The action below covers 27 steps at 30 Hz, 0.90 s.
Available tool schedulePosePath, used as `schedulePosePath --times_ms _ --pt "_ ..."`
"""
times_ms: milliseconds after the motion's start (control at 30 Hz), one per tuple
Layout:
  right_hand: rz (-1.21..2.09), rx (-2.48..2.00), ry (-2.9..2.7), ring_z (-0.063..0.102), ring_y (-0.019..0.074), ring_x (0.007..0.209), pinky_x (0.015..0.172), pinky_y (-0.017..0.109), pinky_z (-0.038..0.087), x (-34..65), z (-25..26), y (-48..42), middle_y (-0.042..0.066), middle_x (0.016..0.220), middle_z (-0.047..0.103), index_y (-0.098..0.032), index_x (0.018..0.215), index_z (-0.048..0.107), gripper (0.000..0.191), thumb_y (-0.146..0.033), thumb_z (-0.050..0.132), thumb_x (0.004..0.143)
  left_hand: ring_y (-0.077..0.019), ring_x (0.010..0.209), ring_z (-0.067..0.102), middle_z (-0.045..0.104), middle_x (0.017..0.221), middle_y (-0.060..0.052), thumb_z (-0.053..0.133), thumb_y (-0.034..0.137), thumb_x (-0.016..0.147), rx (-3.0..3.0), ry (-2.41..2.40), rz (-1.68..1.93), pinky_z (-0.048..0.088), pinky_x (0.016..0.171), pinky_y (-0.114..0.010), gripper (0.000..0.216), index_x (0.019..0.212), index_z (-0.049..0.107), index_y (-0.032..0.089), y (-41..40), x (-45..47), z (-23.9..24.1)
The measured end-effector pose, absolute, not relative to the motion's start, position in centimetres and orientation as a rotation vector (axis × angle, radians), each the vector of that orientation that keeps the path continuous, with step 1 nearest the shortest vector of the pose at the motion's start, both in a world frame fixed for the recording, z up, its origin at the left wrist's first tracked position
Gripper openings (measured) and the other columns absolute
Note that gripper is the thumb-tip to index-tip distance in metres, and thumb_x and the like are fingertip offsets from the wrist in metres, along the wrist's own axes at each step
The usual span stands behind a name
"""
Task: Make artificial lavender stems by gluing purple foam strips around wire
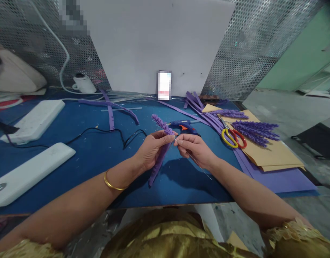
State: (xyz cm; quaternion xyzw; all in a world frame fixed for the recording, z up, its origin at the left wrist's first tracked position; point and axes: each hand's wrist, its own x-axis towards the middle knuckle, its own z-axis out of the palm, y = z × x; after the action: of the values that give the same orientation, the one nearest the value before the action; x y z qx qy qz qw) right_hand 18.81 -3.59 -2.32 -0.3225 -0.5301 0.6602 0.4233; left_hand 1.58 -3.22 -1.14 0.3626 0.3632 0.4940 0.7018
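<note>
Between my hands is a purple lavender flower spike (pixel 161 123), its curled head pointing up and to the left. My left hand (pixel 153 148) is closed around its lower part, and a purple fringed strip (pixel 157 168) hangs down below the fingers. My right hand (pixel 194 148) pinches a thin wire stem (pixel 198 164) just beside the left fingertips; the wire runs down to the right under the palm. Right behind the hands lies a blue glue gun (pixel 186 126) with an orange trigger.
Scissors (pixel 234 138) with yellow and red handles, finished lavender spikes (pixel 256 132) and tan paper (pixel 277 156) lie at the right. Purple strips (pixel 109 107) and a black cord (pixel 105 129) are at the left, near white power strips (pixel 38 120). A phone (pixel 164 85) stands at the back.
</note>
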Motion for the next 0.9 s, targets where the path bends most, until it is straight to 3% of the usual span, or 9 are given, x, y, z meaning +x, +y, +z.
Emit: schedulePosePath --times_ms 300,500,733,900 --pt "1.621 -0.826 -1.328 0.042 0.0074 0.048 0.048 0.022 0.030 18.7 -2.2 -3.6 -0.005 0.056 0.051 -0.017 0.081 0.068 0.021 -0.038 0.070 0.083 -0.0120 0.064 0.057 0.069 0.069 -0.003 0.089 0.047 0.057 0.810 0.789 1.092 0.044 0.064 -0.023 0.041 0.081 0.079 0.016 -3.0 1.3 -1.4" --pt "1.600 -0.838 -1.346 0.042 0.0074 0.047 0.048 0.022 0.030 18.6 -2.1 -3.6 -0.005 0.055 0.051 -0.016 0.081 0.068 0.020 -0.036 0.069 0.083 -0.0096 0.063 0.057 0.068 0.068 0.000 0.092 0.029 0.055 0.768 0.851 1.099 0.044 0.063 -0.022 0.029 0.075 0.076 0.015 -3.1 1.6 -0.9" --pt "1.521 -0.895 -1.416 0.048 0.0073 0.049 0.048 0.022 0.037 18.6 -2.3 -3.4 -0.002 0.065 0.060 -0.017 0.085 0.069 0.018 -0.035 0.070 0.082 -0.0077 0.060 0.055 0.067 0.065 0.003 0.096 0.025 0.044 0.641 0.928 1.231 0.043 0.062 -0.021 0.037 0.070 0.072 0.014 -3.1 1.8 -0.5" --pt "1.491 -0.914 -1.436 0.045 0.0069 0.046 0.043 0.021 0.034 18.7 -2.5 -3.5 -0.003 0.061 0.059 -0.017 0.082 0.069 0.015 -0.032 0.069 0.082 -0.0072 0.062 0.055 0.065 0.065 0.004 0.096 0.023 0.042 0.654 0.924 1.249 0.043 0.062 -0.019 0.036 0.065 0.069 0.015 -3.1 1.9 -0.5"
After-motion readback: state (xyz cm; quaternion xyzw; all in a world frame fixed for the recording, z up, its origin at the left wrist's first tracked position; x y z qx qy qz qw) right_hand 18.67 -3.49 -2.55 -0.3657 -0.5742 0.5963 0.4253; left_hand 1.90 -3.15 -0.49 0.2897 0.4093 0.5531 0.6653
